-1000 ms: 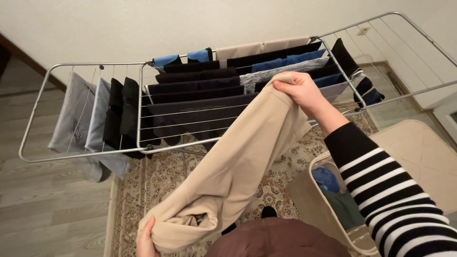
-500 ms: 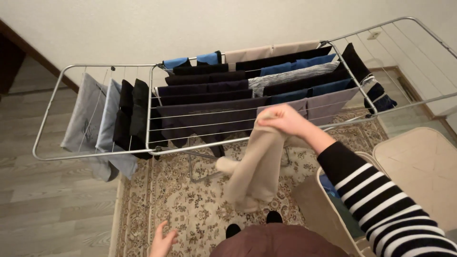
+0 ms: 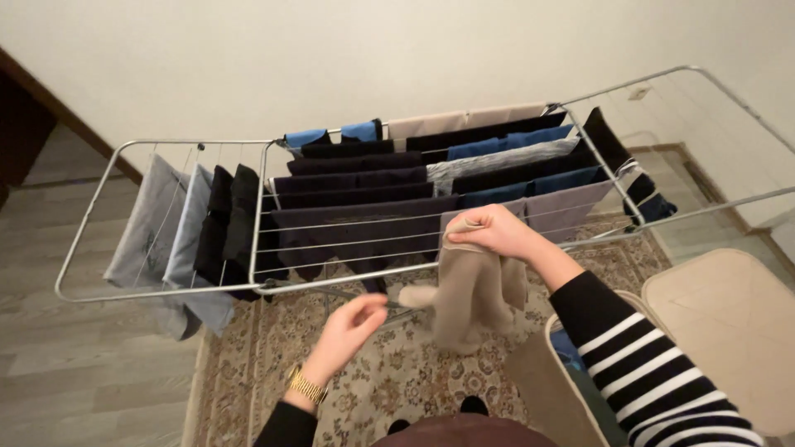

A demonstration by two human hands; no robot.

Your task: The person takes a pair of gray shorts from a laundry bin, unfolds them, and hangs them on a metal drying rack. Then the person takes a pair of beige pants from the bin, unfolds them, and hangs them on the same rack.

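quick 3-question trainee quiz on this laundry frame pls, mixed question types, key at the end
1. True or false: the right hand grips the beige garment by its top edge, and the cloth hangs down below it.
2. Which is nearest the left hand? A) the grey shirts on the rack's left wing B) the loose lower end of the beige garment C) the laundry basket
3. Fill in: the drying rack stands on a patterned ____.

Key
1. True.
2. B; the hand is open and reaches toward that end without gripping it.
3. Rug.
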